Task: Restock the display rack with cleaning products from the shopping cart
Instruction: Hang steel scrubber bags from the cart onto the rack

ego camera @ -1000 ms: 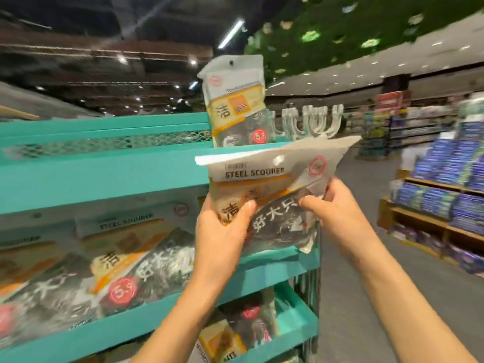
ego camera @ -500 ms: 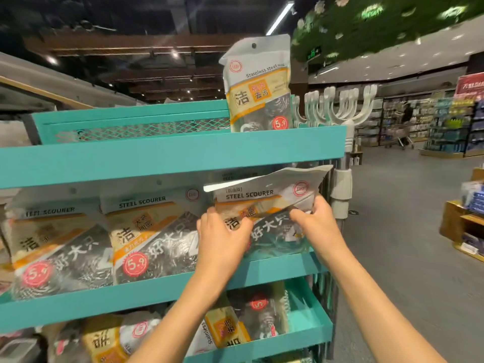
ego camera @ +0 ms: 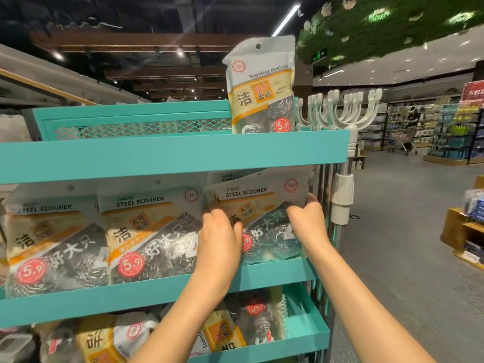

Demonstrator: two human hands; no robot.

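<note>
- A steel scourer pack (ego camera: 264, 218) is held at the right end of the middle shelf (ego camera: 157, 292) of the teal display rack (ego camera: 172, 155), its lower edge behind the shelf lip.
- The left hand (ego camera: 222, 231) is curled on the pack's left edge; the right hand (ego camera: 306, 221) is gripping its right edge, with fingertips behind the pouch.
- Two matching packs (ego camera: 149, 231) are already stood just beside it, to the left.
- The pouch is judged light, soft and crinkly, with springy scourers inside; slippery film is likely.
- Hold is best taken at both side edges, so that the pack is kept upright and sagging is avoided.
</note>
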